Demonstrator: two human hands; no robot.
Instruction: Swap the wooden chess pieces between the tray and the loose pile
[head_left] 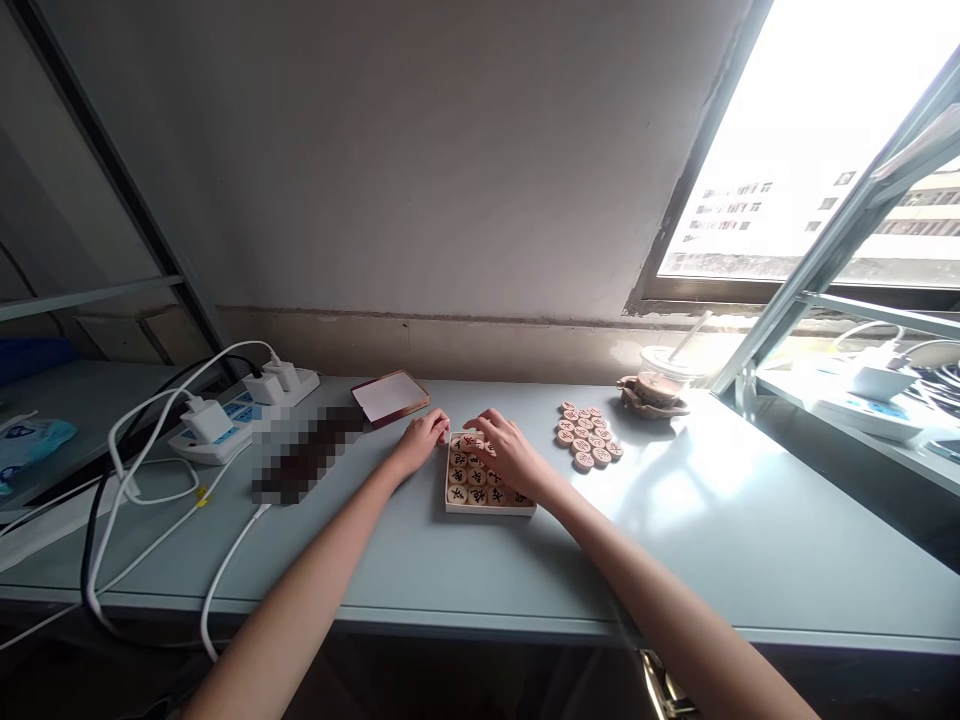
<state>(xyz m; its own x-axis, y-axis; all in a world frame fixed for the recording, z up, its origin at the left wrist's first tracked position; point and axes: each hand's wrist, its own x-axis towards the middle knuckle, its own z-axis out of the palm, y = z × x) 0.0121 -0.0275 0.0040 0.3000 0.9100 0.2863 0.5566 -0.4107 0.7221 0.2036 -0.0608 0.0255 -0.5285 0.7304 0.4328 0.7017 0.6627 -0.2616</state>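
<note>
A shallow white-edged box (491, 510) on the desk holds rows of round wooden Chinese chess pieces (477, 495) with dark characters. My right hand (510, 455) arches over the box's upper right part, fingers apart at the pieces, hiding several of them; whether a fingertip presses on one is unclear. Just left of the box's far corner, my left hand (421, 445) rests with curled fingers, and anything inside them is hidden. Loose chess pieces (583, 438) with reddish characters lie clustered face up to the right.
Behind my left hand lies an open box lid (391, 398). A power strip (240, 415) with white chargers and trailing cables occupies the left side, beside a pixelated dark object (307, 460). A plastic cup with a straw (664, 365) stands by the wall at back right.
</note>
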